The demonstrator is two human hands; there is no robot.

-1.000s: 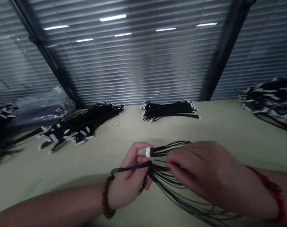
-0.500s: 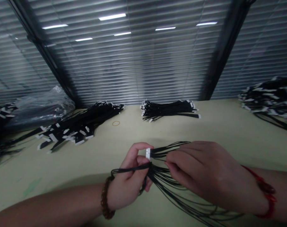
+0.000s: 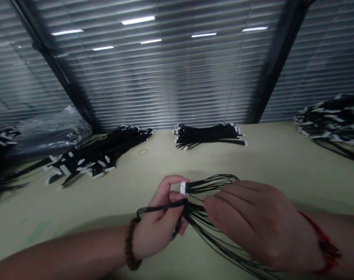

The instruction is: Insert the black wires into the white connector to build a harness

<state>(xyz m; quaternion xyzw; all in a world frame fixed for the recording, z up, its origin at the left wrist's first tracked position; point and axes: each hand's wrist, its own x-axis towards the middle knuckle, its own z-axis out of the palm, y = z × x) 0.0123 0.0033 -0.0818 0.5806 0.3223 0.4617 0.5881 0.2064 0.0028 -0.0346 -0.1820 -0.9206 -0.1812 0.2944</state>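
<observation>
My left hand (image 3: pixel 163 217) pinches a small white connector (image 3: pixel 183 188) between thumb and fingers. Thin black wires (image 3: pixel 209 184) run from that connector rightward to my right hand. A second bundle of black wires (image 3: pixel 200 219) passes under my left thumb and fans out below, toward the lower right. My right hand (image 3: pixel 249 221) is closed, back of the hand toward me, among the wires close to the connector. Its fingertips are mostly hidden, and a thin wire runs into them.
On the pale table (image 3: pixel 153 167), black cables with white connectors lie in a left heap (image 3: pixel 98 155), a centre bundle (image 3: pixel 209 135) and a right pile (image 3: pixel 334 120). A clear plastic bag (image 3: pixel 54 130) rests at the far left. There is a rubber band (image 3: pixel 142 152). Blinds (image 3: pixel 179 77) stand behind.
My right hand has shifted slightly down and turned a little, showing more of the upper wires. My left hand and the white connector have stayed in place.
</observation>
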